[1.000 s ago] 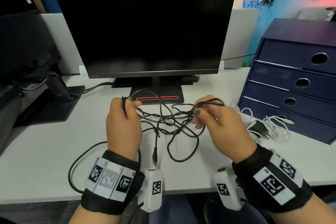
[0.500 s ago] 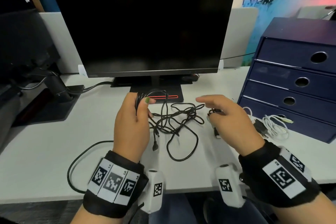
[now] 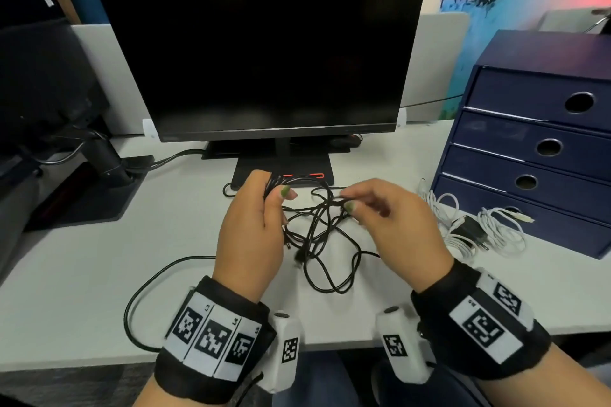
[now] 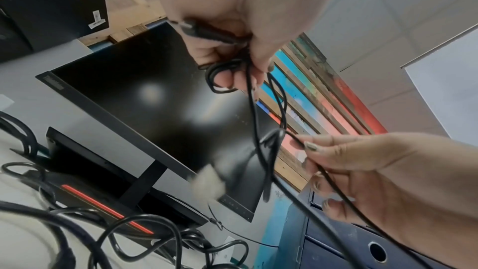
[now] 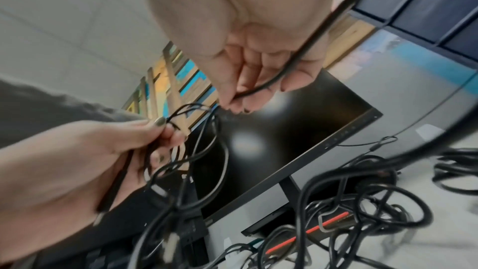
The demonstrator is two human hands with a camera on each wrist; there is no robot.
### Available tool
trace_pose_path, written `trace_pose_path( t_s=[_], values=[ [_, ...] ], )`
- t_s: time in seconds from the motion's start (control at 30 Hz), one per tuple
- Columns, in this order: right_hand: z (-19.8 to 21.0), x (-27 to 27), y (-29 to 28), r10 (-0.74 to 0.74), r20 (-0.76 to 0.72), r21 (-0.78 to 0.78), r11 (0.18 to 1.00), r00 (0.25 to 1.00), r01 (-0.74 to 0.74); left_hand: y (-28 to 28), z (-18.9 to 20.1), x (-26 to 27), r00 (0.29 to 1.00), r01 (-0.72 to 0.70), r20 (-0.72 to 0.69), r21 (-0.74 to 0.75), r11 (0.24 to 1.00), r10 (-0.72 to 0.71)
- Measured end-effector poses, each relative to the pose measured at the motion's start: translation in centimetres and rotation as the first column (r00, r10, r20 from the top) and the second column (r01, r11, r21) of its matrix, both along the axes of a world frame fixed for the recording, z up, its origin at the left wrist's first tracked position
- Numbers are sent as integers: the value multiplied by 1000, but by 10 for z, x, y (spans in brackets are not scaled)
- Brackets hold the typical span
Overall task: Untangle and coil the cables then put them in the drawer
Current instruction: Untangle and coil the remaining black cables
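A black cable tangle [image 3: 325, 241] lies on the white desk [image 3: 82, 274] before the monitor stand. My left hand [image 3: 277, 192] grips a bundle of its loops, raised above the desk; in the left wrist view the loops [image 4: 222, 77] hang from the curled fingers [image 4: 232, 48]. My right hand [image 3: 350, 205] pinches one strand of the same black cable close beside the left hand, and that strand [image 5: 284, 73] runs across its palm. The blue drawer unit [image 3: 529, 149] stands at the right with all drawers shut. White cables [image 3: 499, 231] lie in front of it.
A dark monitor [image 3: 258, 43] on a stand [image 3: 284, 168] fills the back of the desk. A black charger [image 3: 469, 230] lies among the white cables. A second monitor arm base [image 3: 105, 162] is at the left. One black cable loop [image 3: 139, 294] reaches the desk's front edge.
My right hand let go of the cable, hovered open, then came back left and pinched a strand. My left hand moved right with its bundle.
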State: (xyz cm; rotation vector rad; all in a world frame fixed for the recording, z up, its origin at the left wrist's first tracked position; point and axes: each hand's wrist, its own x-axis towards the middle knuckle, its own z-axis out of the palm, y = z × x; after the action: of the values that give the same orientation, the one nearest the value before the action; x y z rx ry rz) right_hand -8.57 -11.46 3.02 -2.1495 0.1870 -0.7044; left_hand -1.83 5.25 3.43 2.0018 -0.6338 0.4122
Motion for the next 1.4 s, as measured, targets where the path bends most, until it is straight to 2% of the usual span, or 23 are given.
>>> trace_pose_path(
  t_s=[0.1,0.23,0.3,0.4,0.53,0.67,0.73,0.83,0.9,1.0,1.17,1.2,1.23,1.3,1.33,1.4],
  values=[
    [1,0,-16,-124,0,148,981,992,122,2,-2,5,997,-73,-8,-17,997,73],
    [-2,-2,-36,-220,-43,218,950,974,224,5,-2,11,986,-164,-42,-102,981,160],
    [-6,-2,-40,-220,-95,187,954,971,234,6,-2,11,985,-171,-50,-136,976,166],
    [-11,-1,-36,-205,-137,35,977,969,212,5,-1,8,987,-158,-39,-168,973,154],
    [-9,1,-18,-81,-129,-5,997,988,82,1,1,3,997,-73,-16,-204,976,71],
    [-10,4,2,175,-202,131,980,964,-150,-3,2,-3,1000,-13,-10,-222,975,11],
    [-11,5,10,242,-211,190,961,947,-203,-3,2,-4,999,12,-31,-239,971,-20],
    [-10,6,15,261,-183,250,945,948,-212,-2,4,-5,994,61,-69,-269,961,-83],
    [-12,7,10,215,-190,232,958,958,-169,-2,5,-6,985,103,-104,-281,954,-137],
    [-16,9,-2,46,-196,57,998,979,-36,-1,8,-7,969,173,-129,-265,949,-212],
    [-9,6,-21,-161,-129,-53,986,979,155,8,10,-1,978,182,-97,-38,983,-185],
    [-8,6,-23,-172,-108,-22,985,979,171,9,10,-1,982,173,-85,16,985,-171],
    [-7,7,-23,-152,-90,73,985,984,159,9,10,-1,986,157,-72,62,986,-153],
    [-3,5,-19,-39,-68,311,949,997,59,9,10,0,994,108,-42,118,987,-104],
    [-1,3,-16,19,-55,379,925,998,3,10,10,2,997,79,-29,122,989,-76],
    [1,1,-15,97,-55,388,919,994,-69,12,10,6,1000,26,-14,107,994,-24]
  ],
)
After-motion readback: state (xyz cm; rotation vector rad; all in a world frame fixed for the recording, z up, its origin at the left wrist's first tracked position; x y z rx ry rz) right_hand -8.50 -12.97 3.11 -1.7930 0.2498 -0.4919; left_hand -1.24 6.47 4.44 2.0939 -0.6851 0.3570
